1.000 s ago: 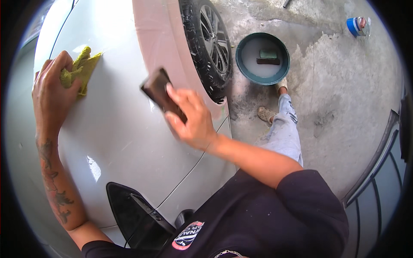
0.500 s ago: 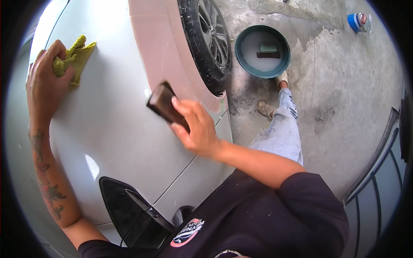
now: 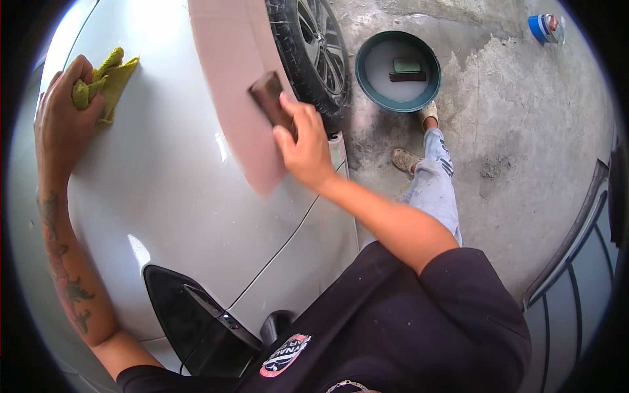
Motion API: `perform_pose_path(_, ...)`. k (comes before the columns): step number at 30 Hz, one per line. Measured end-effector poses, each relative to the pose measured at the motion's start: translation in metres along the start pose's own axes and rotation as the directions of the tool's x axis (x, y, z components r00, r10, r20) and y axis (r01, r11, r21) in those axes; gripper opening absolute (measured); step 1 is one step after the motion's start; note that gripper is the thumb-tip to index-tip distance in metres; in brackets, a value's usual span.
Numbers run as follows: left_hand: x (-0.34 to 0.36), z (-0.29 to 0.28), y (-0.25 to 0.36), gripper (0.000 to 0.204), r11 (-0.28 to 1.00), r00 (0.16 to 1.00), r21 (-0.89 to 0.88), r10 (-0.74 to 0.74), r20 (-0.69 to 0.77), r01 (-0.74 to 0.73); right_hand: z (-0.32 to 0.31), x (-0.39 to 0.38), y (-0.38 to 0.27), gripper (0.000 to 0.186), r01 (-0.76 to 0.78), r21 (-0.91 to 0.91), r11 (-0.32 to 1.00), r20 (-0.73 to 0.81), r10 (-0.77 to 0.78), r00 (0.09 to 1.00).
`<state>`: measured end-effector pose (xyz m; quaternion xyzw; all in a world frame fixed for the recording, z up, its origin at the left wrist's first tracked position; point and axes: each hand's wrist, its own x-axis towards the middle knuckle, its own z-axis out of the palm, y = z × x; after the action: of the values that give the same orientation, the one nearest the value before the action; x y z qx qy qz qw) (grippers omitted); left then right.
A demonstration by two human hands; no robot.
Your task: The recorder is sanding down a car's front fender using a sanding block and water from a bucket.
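In my left hand [image 3: 65, 128], closed and resting on the pale silver car body [image 3: 164, 183], is a bunched yellow-green cloth [image 3: 119, 82] with a loose corner spread on the paint. My right hand [image 3: 308, 147] grips a brown sanding block [image 3: 267, 93], thumb on one side and fingers on the other. The block lies over the dull pink patch [image 3: 219, 72] on the panel around the wheel arch, close to the black tyre [image 3: 288, 46]. Its underside is hidden, and it is slightly blurred.
Right of the wheel [image 3: 321, 42], a dark green basin [image 3: 362, 85] of cloudy water holds a greenish block [image 3: 406, 64] and a dark brown block [image 3: 407, 77]. It stands on the concrete floor [image 3: 504, 131] by my foot. Far right is a blue container [image 3: 541, 29]. A dark car window [image 3: 190, 321] lies nearer me.
My right hand has moved the sanding block farther away and slightly right, from the patch's left edge towards the tyre. More of the pink patch's near end shows. My left hand still holds the cloth.
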<state>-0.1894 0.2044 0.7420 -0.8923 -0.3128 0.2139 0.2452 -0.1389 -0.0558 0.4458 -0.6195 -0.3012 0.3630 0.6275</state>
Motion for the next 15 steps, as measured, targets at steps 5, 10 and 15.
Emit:
perform_pose_path(5, -0.008, -0.002, -0.007, 0.017, 1.000, 1.000, 0.009, -0.020, 0.020, 0.020, -0.004, -0.061, -0.023, 0.062, 0.083, 0.029, 0.996, 0.100, -0.085, 0.991)
perform_pose_path(10, -0.003, -0.003, 0.000, 0.017, 0.998, 0.996, -0.035, -0.058, 0.068, 0.060, 0.003, 0.000, -0.001, 0.060, 0.135, -0.060, 0.989, 0.019, -0.134, 0.991)
perform_pose_path(15, -0.008, -0.012, 0.000, 0.017, 1.000, 0.999, -0.007, -0.029, 0.042, 0.029, 0.011, -0.005, -0.016, 0.059, 0.060, 0.016, 0.998, -0.024, -0.060, 0.998)
